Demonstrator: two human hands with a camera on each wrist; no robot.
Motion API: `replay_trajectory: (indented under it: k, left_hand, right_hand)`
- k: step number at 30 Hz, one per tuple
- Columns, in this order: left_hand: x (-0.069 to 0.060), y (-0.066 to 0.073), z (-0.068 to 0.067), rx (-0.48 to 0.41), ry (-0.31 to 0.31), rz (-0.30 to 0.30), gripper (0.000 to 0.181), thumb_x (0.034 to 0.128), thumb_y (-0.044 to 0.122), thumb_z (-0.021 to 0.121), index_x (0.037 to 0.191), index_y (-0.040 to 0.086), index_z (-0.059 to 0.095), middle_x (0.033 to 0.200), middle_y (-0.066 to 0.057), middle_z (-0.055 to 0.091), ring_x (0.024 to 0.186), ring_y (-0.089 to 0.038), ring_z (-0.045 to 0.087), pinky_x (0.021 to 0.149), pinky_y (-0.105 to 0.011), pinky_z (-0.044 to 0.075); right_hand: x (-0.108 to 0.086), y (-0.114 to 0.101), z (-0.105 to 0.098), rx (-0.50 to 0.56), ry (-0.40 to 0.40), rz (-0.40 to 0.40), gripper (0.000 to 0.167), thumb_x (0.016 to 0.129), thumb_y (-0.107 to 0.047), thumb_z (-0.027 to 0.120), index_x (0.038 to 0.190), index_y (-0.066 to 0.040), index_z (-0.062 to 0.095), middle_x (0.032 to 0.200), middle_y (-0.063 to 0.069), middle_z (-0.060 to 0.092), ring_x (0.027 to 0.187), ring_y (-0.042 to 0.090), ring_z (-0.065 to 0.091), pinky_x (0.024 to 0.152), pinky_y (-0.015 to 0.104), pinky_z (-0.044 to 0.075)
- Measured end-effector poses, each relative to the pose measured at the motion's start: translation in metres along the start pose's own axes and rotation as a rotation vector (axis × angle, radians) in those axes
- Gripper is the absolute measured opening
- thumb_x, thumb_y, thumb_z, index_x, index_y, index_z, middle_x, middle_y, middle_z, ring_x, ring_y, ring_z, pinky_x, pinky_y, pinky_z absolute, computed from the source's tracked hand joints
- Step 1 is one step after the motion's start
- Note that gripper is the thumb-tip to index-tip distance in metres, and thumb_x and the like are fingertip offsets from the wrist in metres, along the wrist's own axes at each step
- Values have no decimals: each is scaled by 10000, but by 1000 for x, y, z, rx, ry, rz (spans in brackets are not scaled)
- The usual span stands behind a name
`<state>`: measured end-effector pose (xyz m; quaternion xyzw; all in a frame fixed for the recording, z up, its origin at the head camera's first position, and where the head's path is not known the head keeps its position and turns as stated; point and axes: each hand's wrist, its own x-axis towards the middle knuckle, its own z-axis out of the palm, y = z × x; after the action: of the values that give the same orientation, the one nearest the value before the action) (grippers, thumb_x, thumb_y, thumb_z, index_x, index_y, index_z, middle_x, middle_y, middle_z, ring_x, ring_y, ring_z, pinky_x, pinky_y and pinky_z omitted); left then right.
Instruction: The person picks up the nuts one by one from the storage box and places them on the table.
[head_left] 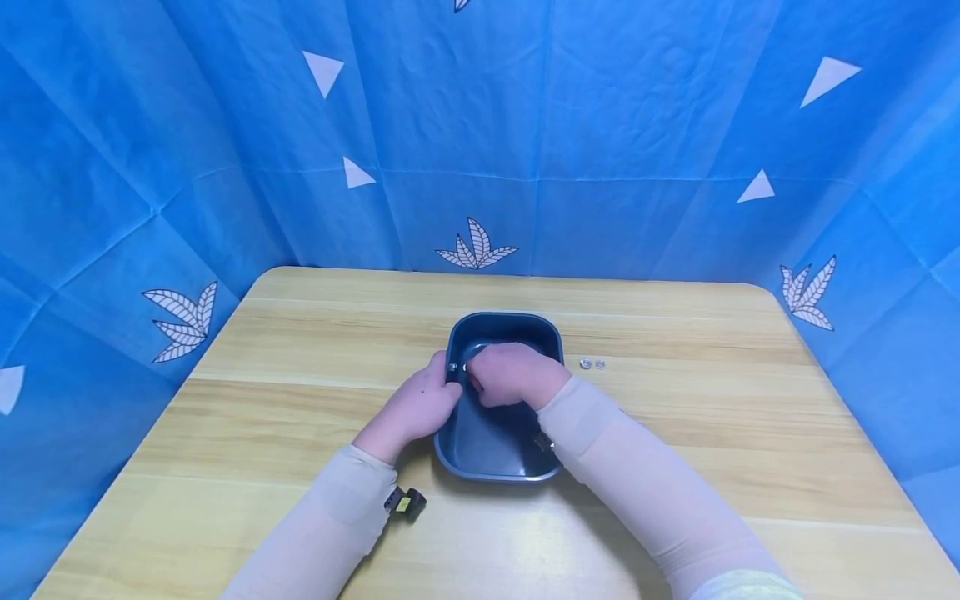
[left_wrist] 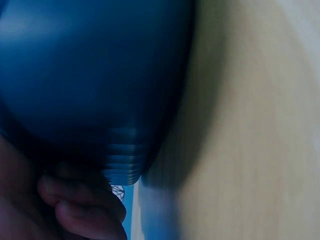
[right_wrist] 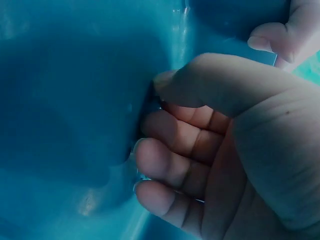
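A dark blue rectangular tub (head_left: 487, 442) with rounded corners stands on the table. My left hand (head_left: 423, 402) grips its left wall, the thumb over the rim and the other fingers outside; in the left wrist view, curled fingertips (left_wrist: 82, 200) show beside the tub's outer wall. Inside the tub, my right hand (head_left: 512, 372) has its fingers curled near that same wall. A small shiny piece (head_left: 465, 367) shows at its fingertips, apparently pinched, mostly hidden by the fingers. Another small shiny piece (head_left: 453, 367) sits at the left wall by the left thumb.
Two small round shiny metal pieces lie on the table right of the tub, a larger one (head_left: 586, 363) and a smaller one (head_left: 600, 364). The wooden table (head_left: 300, 417) spreads around the tub. A blue patterned curtain (head_left: 637, 167) hangs behind and at both sides.
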<state>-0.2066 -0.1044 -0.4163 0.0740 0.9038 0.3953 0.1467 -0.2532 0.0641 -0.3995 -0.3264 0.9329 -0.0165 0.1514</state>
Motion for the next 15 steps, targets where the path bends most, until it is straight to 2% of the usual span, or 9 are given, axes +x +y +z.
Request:
replay_trajectory:
  k: [6,15]
  left_hand:
    - [2,0,1,-5,0,4,545,1040,252,415,1540,65,305,1470,-141,497,1220,-294,536,1055,-553,413]
    - [2,-2,1,0,-6,2,535,1042,252,412,1530,59,306,1438,-132,510,1188,-288,541,1035,-541,432]
  right_hand:
    - [0,4,0,19,-42,3,218,867,-175,688,664,-178,608,589,-29,537,570,154,561,554,289,428]
    - [-2,5,0,72,-41,-21,228,860,-165,700,658,-184,595,567,-43,499,565,153,546,559,286,417]
